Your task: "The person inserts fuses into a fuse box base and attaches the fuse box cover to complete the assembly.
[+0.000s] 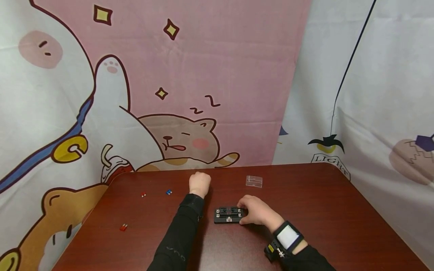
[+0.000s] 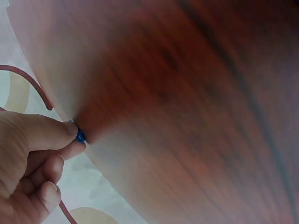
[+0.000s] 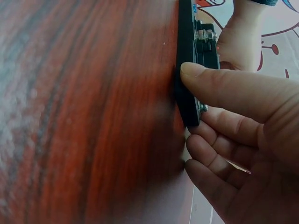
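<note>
My right hand [image 1: 259, 212] grips the right end of a black block with metal screw terminals [image 1: 222, 219], which sits on the table. In the right wrist view the thumb lies against the block's side [image 3: 187, 100], and other fingers are behind its end. My left hand [image 1: 199, 183] is near the table's far edge, left of the block. In the left wrist view its thumb and a finger pinch a small blue piece [image 2: 81, 136]; most of that piece is hidden by the fingertips.
Behind the block lies a clear plastic cover [image 1: 254, 181]. To the left are a small blue piece [image 1: 168, 192], a small red piece [image 1: 144, 194] and a larger red piece [image 1: 123, 227]. A cartoon-printed cloth [image 1: 217, 75] hangs behind the brown table [image 1: 325, 210].
</note>
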The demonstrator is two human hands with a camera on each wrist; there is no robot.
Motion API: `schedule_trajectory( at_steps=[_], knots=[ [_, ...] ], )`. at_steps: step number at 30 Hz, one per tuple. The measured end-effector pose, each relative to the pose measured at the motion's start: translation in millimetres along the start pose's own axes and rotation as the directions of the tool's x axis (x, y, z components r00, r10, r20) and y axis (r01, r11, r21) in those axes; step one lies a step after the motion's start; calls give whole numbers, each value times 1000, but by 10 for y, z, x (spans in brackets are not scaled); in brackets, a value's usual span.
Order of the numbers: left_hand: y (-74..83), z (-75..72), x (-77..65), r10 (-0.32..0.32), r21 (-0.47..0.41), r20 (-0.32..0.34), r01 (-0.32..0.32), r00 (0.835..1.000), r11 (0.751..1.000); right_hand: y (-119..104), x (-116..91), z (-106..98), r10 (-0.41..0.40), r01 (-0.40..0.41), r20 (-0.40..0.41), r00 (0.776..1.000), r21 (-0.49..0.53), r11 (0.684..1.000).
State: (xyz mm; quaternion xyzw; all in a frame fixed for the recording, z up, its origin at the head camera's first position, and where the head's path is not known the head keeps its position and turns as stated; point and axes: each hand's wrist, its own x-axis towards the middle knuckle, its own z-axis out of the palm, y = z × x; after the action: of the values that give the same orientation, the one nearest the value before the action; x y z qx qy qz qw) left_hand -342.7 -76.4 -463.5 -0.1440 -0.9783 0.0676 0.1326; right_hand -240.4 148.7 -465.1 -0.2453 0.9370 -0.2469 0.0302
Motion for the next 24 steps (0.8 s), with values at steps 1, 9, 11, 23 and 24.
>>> schedule_trajectory(
  at_steps=[1,9,11,23,24],
  knots=[
    [4,1,1,4,6,-1,-4,1000,1000,0,0,-1,-1,1,0,1000,-1,1000],
    [37,-35,-9,63,93,-21,-61,998,994,-5,2,-11,6,-6,-1,1000,-8,1000],
    [41,-45,-10,73,103,-27,-70,997,992,-7,3,-12,10,-10,-1,1000,-8,1000],
    [-17,-49,19,18,36,-29,-17,999,999,-15,7,-3,11,-11,5,1000,-5,1000],
    [-20,-54,24,14,25,-36,-13,999,1000,-19,5,-4,13,-13,6,1000,-1,1000]
  ],
)
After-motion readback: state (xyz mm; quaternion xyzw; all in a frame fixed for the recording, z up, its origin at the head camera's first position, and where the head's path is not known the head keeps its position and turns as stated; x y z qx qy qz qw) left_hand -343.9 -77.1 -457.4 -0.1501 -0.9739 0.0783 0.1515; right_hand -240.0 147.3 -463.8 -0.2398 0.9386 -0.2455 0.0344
